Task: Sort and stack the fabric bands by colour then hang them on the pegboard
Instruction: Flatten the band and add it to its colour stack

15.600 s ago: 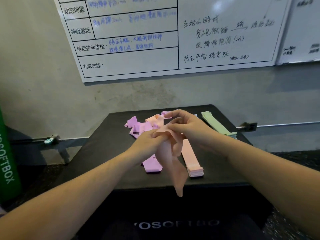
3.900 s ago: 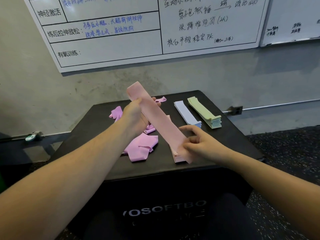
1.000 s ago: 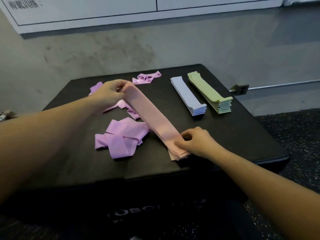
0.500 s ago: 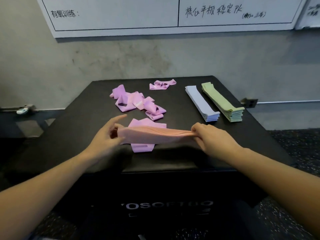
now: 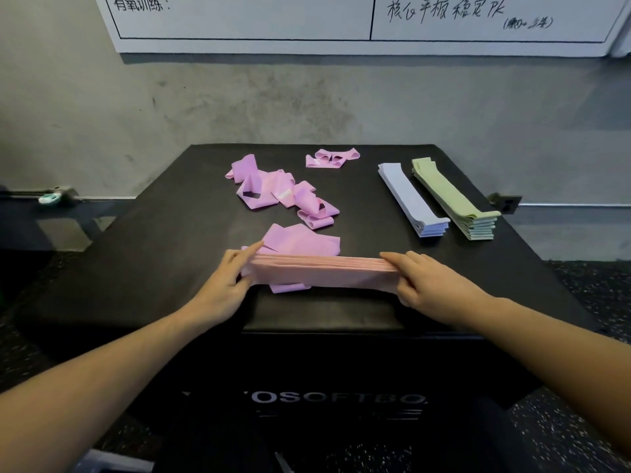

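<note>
Grey concrete wall behind, whiteboard [image 5: 341,22] along its top edge; work surface is a black padded plyo box [image 5: 170,233] with lettering on its front face.

I hold the peach band stack [image 5: 321,271] edge-up near the front of the box, one end in each hand. Left hand [image 5: 222,285]: thumb and fingers pinch the left end. Right hand [image 5: 426,285]: fingers curled round the right end. The stack spans between them, partly over a flat purple band [image 5: 300,240].

Already sorted: lavender stack [image 5: 413,203] and green stack [image 5: 454,203], side by side at the right rear. Unsorted: loose purple bands [image 5: 280,196] mid-box, and a small purple band [image 5: 333,158] near the back edge.

Risks, as I judge them:
- The layers are gripped only at the ends; any slackening could let the middle sag and fan out.
- Setting the stack down here may trap the purple band beneath and mix colours.
- The front edge is close; a slipped band would fall to the floor.

No pegboard in view.
</note>
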`<state>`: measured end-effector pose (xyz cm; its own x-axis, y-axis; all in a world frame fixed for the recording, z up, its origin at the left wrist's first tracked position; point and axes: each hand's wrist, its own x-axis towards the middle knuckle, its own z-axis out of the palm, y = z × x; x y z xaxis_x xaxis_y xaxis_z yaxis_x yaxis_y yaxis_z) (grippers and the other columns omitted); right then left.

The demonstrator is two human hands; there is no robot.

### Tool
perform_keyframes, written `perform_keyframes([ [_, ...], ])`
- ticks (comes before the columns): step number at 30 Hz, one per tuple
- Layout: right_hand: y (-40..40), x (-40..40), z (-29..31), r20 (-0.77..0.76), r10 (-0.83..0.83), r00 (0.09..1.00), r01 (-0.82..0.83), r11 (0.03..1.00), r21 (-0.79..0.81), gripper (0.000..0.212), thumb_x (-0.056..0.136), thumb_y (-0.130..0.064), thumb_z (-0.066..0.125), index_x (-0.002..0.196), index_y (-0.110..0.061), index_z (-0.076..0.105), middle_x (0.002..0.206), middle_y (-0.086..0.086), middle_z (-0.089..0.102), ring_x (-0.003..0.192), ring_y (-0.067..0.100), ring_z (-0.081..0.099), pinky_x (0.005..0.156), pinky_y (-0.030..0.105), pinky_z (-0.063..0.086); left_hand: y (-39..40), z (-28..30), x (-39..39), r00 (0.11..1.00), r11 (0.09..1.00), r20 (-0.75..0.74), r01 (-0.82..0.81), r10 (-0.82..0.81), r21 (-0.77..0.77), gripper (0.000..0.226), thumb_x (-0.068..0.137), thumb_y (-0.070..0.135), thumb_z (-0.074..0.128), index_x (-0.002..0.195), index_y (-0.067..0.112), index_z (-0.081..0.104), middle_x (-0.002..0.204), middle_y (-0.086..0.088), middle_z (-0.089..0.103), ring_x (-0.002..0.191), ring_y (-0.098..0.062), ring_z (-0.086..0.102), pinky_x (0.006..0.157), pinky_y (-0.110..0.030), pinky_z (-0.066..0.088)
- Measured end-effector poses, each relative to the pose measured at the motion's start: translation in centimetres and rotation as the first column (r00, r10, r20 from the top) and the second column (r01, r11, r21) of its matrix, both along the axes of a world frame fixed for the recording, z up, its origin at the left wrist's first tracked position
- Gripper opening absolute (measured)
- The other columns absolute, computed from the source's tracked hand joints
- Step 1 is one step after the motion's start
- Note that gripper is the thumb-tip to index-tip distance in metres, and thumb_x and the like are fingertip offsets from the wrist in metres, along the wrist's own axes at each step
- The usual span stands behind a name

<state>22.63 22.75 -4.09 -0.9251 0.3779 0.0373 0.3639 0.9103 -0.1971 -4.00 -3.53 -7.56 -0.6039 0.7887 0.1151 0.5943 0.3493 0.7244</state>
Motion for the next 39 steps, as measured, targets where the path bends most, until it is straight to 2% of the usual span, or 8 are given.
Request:
perform_keyframes([
  [6,1.3,0.9,0.0,-0.143,-0.154,0.978,0.099,0.938,-0.332,0.042,0.1,-0.031,0.059,0.134,-0.052,0.046,0.095,0.001,0.069,0.077,0.007,0.062,0.073,0.023,0.048,0.0,0.7,-0.3,0.995,0.999,0.1,-0.013,0.009,0.036,0.065,0.098,-0.001,0.052,0.131,0.056,0.047,0.141,0.008,0.049,0.13,-0.01,0.044,0.105,-0.021,0.03],
  [15,0.6,1.9,1.2,-0.224,-0.116,0.968,-0.002,0.885,-0.466,0.022,0.099,-0.019,0.061,0.093,-0.041,0.056,0.079,-0.014,0.064,0.061,0.003,0.052,0.065,0.019,0.042,0.9,2.6,-0.3,0.967,0.974,0.242,-0.126,0.078,0.188,0.054,0.093,-0.008,0.051,0.11,0.038,0.071,0.124,0.009,0.067,0.111,-0.006,0.06,0.085,-0.012,0.045],
  [19,0.4,2.6,2.3,-0.212,-0.057,0.976,-0.085,0.79,-0.607,0.022,0.097,-0.005,0.063,0.091,-0.022,0.076,0.091,-0.011,0.074,0.089,0.012,0.067,0.083,0.023,0.049,2.5,6.2,-1.2,0.963,0.973,0.269,-0.095,0.036,0.211,0.055,0.094,-0.01,0.053,0.115,0.039,0.066,0.12,-0.017,0.066,0.095,-0.017,0.061,0.078,-0.023,0.053],
  [23,0.2,3.3,3.8,-0.127,-0.044,0.991,-0.045,0.779,-0.626,0.019,0.1,-0.022,0.061,0.105,-0.029,0.078,0.105,-0.01,0.073,0.1,0.013,0.065,0.086,0.022,0.05,5.2,9.9,-1.9,0.977,0.991,0.215,-0.018,-0.011,0.131,0.056,0.097,-0.003,0.051,0.116,0.047,0.066,0.11,-0.007,0.066,0.093,-0.019,0.059,0.08,-0.031,0.055],
  [26,-0.2,3.6,5.1,-0.09,-0.051,0.995,-0.023,0.737,-0.675,0.033,0.102,-0.014,0.052,0.106,-0.036,0.076,0.118,-0.012,0.069,0.107,0.01,0.063,0.089,0.016,0.05,7.8,12.7,-2.5,0.988,0.993,0.155,-0.013,-0.005,0.115,0.055,0.094,-0.002,0.052,0.118,0.046,0.066,0.107,0.001,0.071,0.094,-0.021,0.062,0.089,-0.041,0.054],
  [31,0.0,4.0,5.8,0.023,0.057,0.998,-0.035,0.832,-0.553,0.062,0.087,-0.002,0.056,0.129,-0.049,0.055,0.134,-0.023,0.051,0.12,-0.002,0.053,0.101,0.013,0.04,12.5,16.0,-3.6,0.999,0.999,0.039,-0.003,0.001,0.039,0.063,0.089,-0.007,0.045,0.123,0.043,0.062,0.099,-0.002,0.068,0.083,-0.022,0.056,0.074,-0.036,0.048],
  [35,0.9,3.7,5.2,-0.12,0.005,0.993,-0.049,0.928,-0.37,0.057,0.091,0.0,0.065,0.113,-0.051,0.052,0.122,-0.028,0.05,0.117,-0.003,0.05,0.106,0.017,0.04,16.3,17.1,-3.6,0.999,1.0,-0.044,0.009,-0.01,-0.019,0.057,0.093,-0.007,0.043,0.131,0.032,0.061,0.094,-0.005,0.063,0.08,-0.012,0.056,0.057,-0.01,0.042],
  [39,2.1,3.2,4.3,-0.195,0.036,0.98,-0.092,0.953,-0.289,0.048,0.085,-0.013,0.077,0.118,-0.043,0.058,0.116,-0.031,0.051,0.109,-0.007,0.052,0.099,0.01,0.04,20.3,16.8,-4.6,0.996,1.0,-0.087,0.026,-0.028,-0.017,0.05,0.097,-0.004,0.044,0.134,0.025,0.063,0.086,-0.006,0.057,0.064,-0.015,0.049,0.043,-0.013,0.038],
])
